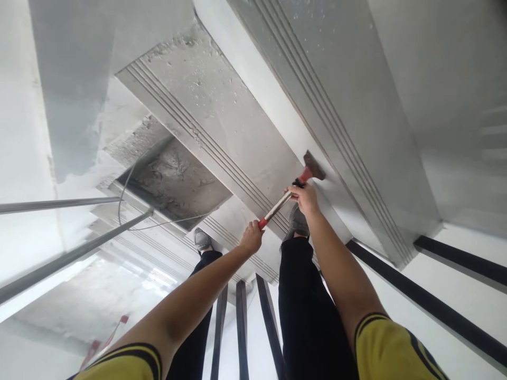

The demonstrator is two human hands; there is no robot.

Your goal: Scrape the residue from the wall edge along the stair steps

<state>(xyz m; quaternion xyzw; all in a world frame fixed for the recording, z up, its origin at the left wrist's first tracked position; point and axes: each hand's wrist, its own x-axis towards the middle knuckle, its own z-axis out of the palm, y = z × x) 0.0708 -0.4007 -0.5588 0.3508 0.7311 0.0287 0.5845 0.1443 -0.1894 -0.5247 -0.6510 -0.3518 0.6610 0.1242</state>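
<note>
red caps both ends of the scraper (291, 192), a long tool with a pale metal shaft and a dark, flat blade at its far tip. the left hand (251, 238) is closed around the near red end of the handle, and the right hand (304, 199) is closed around the shaft higher up, just below the red neck under the blade. the blade lies against the white riser (277, 105) between two grey stair treads, close to the grooved edge of the upper tread (336, 95). the lower tread (222, 121) shows pale specks and rough patches on its surface, with parallel grooves along its front edge.

both arms stretch forward from yellow sleeves with dark bands (380, 343). below the hands stand two legs in black trousers (304, 306), with grey shoes (203, 240) set on a step further down. black railing bars (435, 306) run along the right side, and grey metal handrails (71, 253) cross the left. a thin wire (127, 184) loops over a rough, unfinished concrete patch (174, 179) beyond.
</note>
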